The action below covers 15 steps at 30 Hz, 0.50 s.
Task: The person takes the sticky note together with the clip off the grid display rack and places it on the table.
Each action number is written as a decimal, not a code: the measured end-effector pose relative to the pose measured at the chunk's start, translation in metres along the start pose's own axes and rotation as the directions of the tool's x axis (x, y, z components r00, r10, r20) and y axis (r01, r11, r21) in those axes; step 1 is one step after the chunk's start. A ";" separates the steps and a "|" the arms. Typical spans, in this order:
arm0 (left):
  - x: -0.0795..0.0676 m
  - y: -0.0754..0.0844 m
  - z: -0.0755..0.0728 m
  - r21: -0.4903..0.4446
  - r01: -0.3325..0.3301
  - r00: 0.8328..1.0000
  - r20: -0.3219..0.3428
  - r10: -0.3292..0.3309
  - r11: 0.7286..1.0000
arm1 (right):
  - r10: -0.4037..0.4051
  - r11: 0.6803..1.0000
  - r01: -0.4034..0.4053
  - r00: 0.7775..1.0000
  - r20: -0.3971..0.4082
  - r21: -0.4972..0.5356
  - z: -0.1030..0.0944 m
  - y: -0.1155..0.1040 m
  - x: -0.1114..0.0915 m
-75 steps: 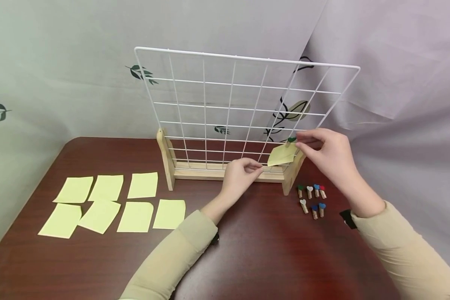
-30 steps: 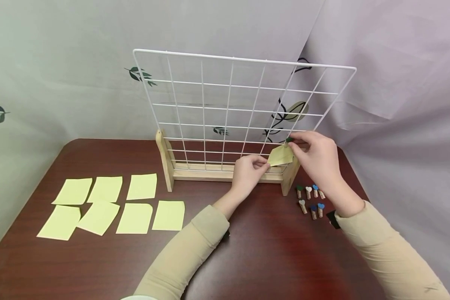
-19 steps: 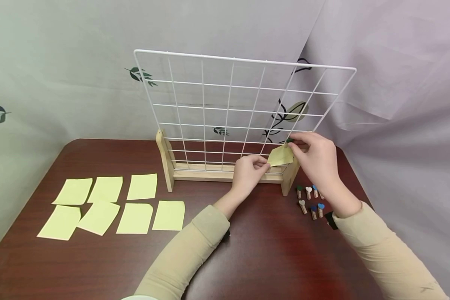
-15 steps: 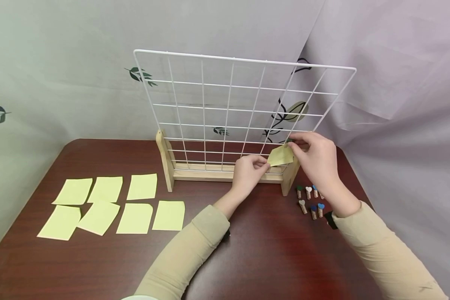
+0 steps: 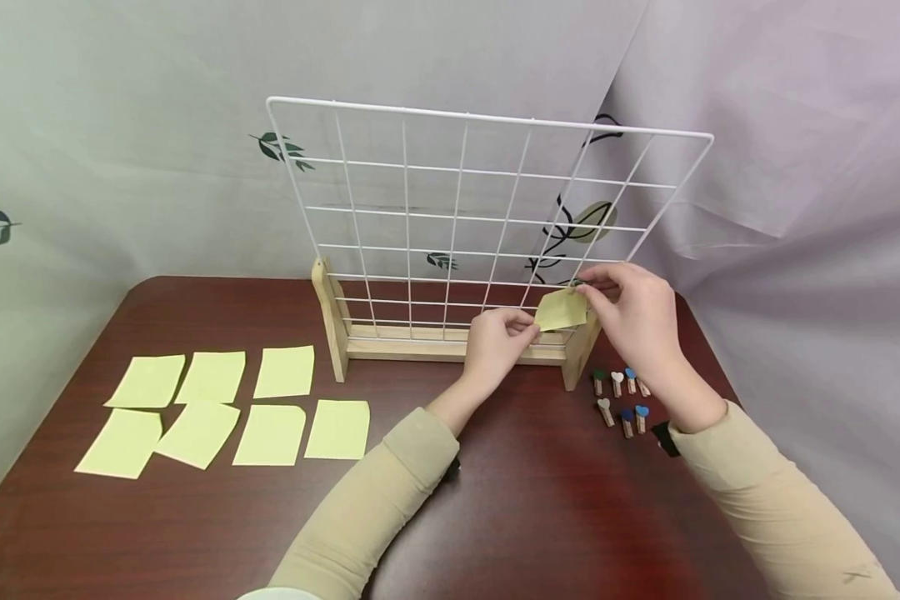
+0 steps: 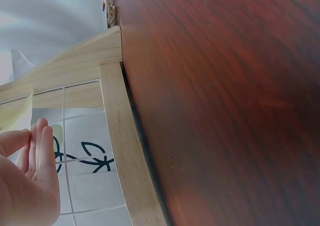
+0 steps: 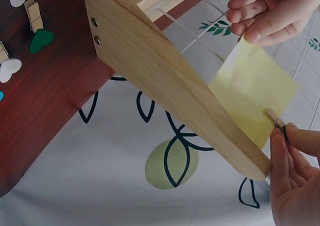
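Observation:
A yellow sticky note (image 5: 561, 310) is at the lower right of the white wire grid (image 5: 487, 172). My left hand (image 5: 495, 346) pinches the note's lower left corner between thumb and fingers. At its upper edge, my right hand (image 5: 637, 317) pinches a small wooden clothespin (image 7: 275, 118) with a dark green top, mostly covered by the fingers. In the right wrist view the clothespin's tip lies over the note (image 7: 257, 88). The left wrist view shows the left hand (image 6: 30, 176) in front of the grid, thumb and fingertips at the note's edge.
Several yellow sticky notes (image 5: 270, 435) lie in two rows on the dark red table (image 5: 495, 517), at left. Several heart-topped clothespins (image 5: 606, 412) lie at right, beside the wooden stand (image 5: 457, 352) that holds the grid. A patterned curtain (image 5: 157, 125) hangs behind.
Since the earliest frame, my left hand has moved right and taken hold of the note's lower corner. My right hand has shifted slightly left onto the green clothespin. Recent frames are nearly still.

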State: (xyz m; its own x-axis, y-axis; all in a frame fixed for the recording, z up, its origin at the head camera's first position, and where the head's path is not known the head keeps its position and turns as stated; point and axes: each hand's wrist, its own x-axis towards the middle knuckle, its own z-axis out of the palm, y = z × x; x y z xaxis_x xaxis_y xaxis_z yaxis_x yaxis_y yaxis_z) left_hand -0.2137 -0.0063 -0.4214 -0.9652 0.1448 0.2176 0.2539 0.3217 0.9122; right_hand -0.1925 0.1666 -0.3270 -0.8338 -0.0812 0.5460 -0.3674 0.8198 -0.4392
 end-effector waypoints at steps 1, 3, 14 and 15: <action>0.000 0.000 0.000 0.004 0.000 1.000 -0.001 0.000 1.000 | -0.002 1.000 0.002 1.000 -0.003 0.001 0.000 0.000 0.000; 0.000 0.000 -0.001 0.011 0.001 1.000 -0.003 -0.001 1.000 | -0.006 1.000 0.006 1.000 -0.009 0.002 0.000 0.000 0.000; -0.001 -0.002 -0.003 -0.007 0.014 1.000 0.013 -0.014 1.000 | -0.023 1.000 0.023 0.999 -0.031 -0.016 -0.003 0.005 -0.001; -0.001 -0.002 -0.004 -0.012 0.015 1.000 0.017 -0.015 1.000 | -0.026 1.000 0.025 0.999 -0.033 -0.018 -0.004 0.005 -0.002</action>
State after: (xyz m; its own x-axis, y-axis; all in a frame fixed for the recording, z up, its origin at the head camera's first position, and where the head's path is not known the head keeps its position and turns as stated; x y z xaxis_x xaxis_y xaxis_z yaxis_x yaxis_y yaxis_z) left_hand -0.2133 -0.0106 -0.4227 -0.9678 0.1559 0.1978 0.2383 0.3123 0.9196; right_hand -0.1914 0.1728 -0.3274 -0.8101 -0.0838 0.5803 -0.3810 0.8275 -0.4123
